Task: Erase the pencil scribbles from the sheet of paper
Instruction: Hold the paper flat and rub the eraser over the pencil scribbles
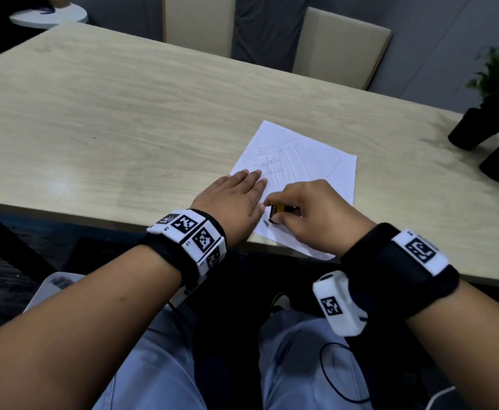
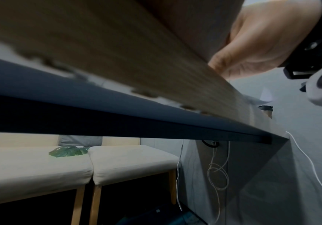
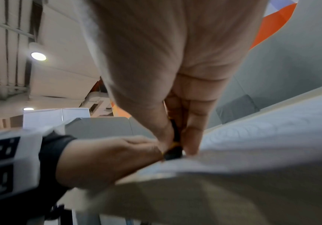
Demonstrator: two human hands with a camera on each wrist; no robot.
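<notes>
Forearms fill the bottom of the head view, each with a black wrist band (image 1: pixel 402 270) carrying white marker blocks; light blue trousers (image 1: pixel 159 365) show below them.

Wooden table (image 1: pixel 124 119) spans the view, near edge running under both wrists. Sheet of paper (image 1: pixel 325 173) lies on it at about 3 o'clock from table centre, turned diamond-wise, its near corner sticking slightly past the table edge under the right wrist. Pencil scribbles (image 1: pixel 275 162) cover the upper half: hatching and fan lines, with a denser dark patch at 12 o'clock from the left fingertips.

Beige chair (image 1: pixel 340 45) stands behind the far table edge. Black plant pots (image 1: pixel 476 128) with green leaves sit at the table's right edge, well apart from the paper.

Left hand (image 1: pixel 233 202) lies flat, fingers straight, pressing the left side of the sheet, holding nothing. In the left wrist view the table edge (image 2: pixel 117 60) hides the fingers; the right hand's heel (image 2: pixel 262 45) shows there.

Right hand (image 1: pixel 316 214) has fingers curled, pinching a small eraser (image 1: pixel 278 211) in a yellow-and-black sleeve. Eraser sits at 9 o'clock of the right hand, just beside the left thumb, dark tip down on the paper's lower left part. Right wrist view: thumb and fingers (image 3: pixel 194 124) clamp the eraser (image 3: pixel 173 150), tip touching the sheet (image 3: pixel 271 144). Dense scribbles are at 12 o'clock from the eraser, apart from it.
</notes>
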